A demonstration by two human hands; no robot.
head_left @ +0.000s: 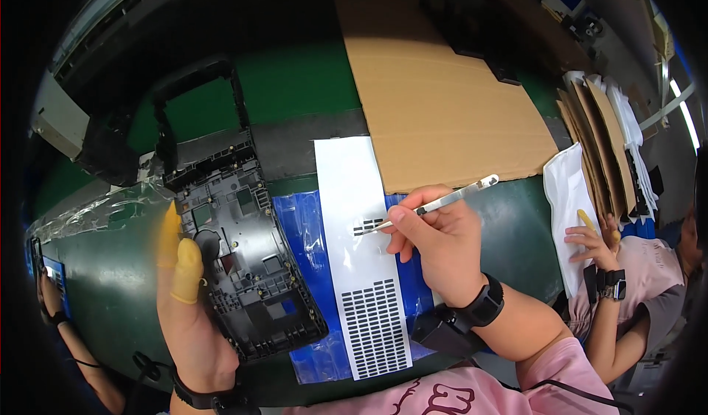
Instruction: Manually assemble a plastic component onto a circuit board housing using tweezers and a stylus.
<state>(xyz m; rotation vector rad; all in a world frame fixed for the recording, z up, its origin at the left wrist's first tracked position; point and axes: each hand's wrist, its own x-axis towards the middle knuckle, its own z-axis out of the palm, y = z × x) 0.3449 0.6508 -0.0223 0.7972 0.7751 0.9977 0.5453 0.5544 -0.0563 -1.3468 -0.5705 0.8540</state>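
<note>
My left hand, with yellow finger cots on the thumb and a finger, grips the left edge of a black plastic housing. The housing's ribbed inside faces up, with small brass-coloured inserts along it; its far end is an open frame. Fingers beneath the housing are hidden, and the raised finger is blurred. In my right hand silvery tweezers are pinched, tips down at a few small black rectangular stickers on a long white backing sheet. Rows of the same stickers fill the sheet's near half.
Blue plastic sheeting lies under the backing sheet on the green table. Flat cardboard covers the far middle. At right, a co-worker's hands touch white wrapping beside upright cardboard dividers. Another person's arm shows at far left.
</note>
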